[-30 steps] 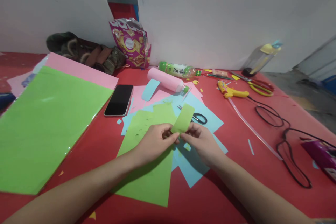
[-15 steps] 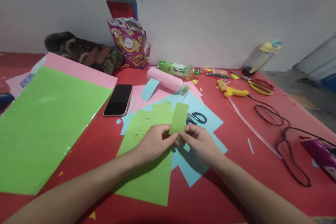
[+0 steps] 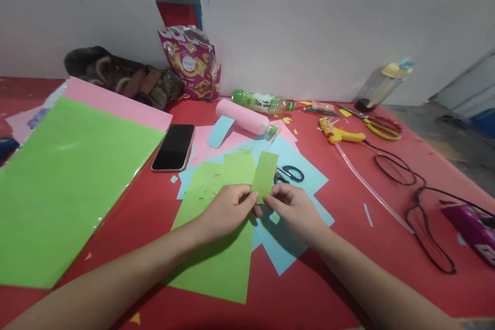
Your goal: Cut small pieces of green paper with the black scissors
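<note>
A small green paper strip [image 3: 265,172] is held upright between my two hands. My left hand [image 3: 228,207] pinches its lower left corner between thumb and fingers. On the other side, my right hand [image 3: 292,210] grips the lower right edge, thumb in front. Beneath them lies a large green paper sheet [image 3: 216,263] with a cut edge and tiny green scraps on it. Blue paper [image 3: 309,170] spreads under and beyond that sheet. Black-handled scissors [image 3: 293,173] rest on the blue paper behind the strip, their blades mostly hidden.
A phone [image 3: 174,147] and a green sheet pack [image 3: 77,185] lie left. Behind are a pink-wrapped bottle [image 3: 243,117], a blue paper piece [image 3: 220,131], a green-capped bottle [image 3: 261,101] and a snack bag [image 3: 189,62]. At right sit a yellow glue gun [image 3: 340,133], its cord, and pliers [image 3: 382,128].
The left thumb has shifted slightly up and left along the strip's edge, and more of the strip's bottom shows between the thumbs. Everything else stays nearly the same.
</note>
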Demonstrator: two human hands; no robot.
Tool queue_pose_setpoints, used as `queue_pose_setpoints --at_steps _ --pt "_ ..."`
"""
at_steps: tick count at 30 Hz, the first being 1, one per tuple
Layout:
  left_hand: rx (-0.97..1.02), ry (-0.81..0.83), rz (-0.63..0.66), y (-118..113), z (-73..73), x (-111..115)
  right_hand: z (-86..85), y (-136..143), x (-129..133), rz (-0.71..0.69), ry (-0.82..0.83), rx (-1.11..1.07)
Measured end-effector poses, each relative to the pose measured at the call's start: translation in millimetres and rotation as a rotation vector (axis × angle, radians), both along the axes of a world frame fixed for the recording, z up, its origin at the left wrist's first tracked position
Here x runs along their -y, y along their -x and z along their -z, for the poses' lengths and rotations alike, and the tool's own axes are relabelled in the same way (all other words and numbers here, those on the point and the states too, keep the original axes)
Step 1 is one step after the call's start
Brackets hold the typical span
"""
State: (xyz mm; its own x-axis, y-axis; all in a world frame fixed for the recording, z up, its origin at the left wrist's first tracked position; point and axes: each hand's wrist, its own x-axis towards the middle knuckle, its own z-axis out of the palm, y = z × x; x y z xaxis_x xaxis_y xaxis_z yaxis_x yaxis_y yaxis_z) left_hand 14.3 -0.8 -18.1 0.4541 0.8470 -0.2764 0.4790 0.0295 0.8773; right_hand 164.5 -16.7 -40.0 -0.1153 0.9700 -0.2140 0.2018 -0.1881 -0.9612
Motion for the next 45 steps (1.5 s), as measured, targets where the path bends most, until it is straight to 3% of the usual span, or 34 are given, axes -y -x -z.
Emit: queue_pose_setpoints --at_steps 9,17,22,28,36,45 --pt "0.003 0.002 0.014 1 0.2 1 1.9 -2 0 -0.002 0.011 -0.005" --pt "0.083 0.041 0.009 0 5.3 2 4.5 0 -1 0.013 0.040 -0.134" --pt "0.028 -0.012 0.024 2 5.6 1 7.4 -2 -1 0.006 0.082 -0.166" --pt "-0.007 -0.031 0.067 4 6.8 -3 5.1 -3 -1 -0.008 0.091 -0.166" --pt "0.096 -0.066 0.142 6 2.7 -5 3.3 -2 0 -0.018 0.064 -0.160" --pt "-0.060 -0.130 0.226 14 0.1 -10 3.5 -1 3 -0.062 0.025 -0.071"
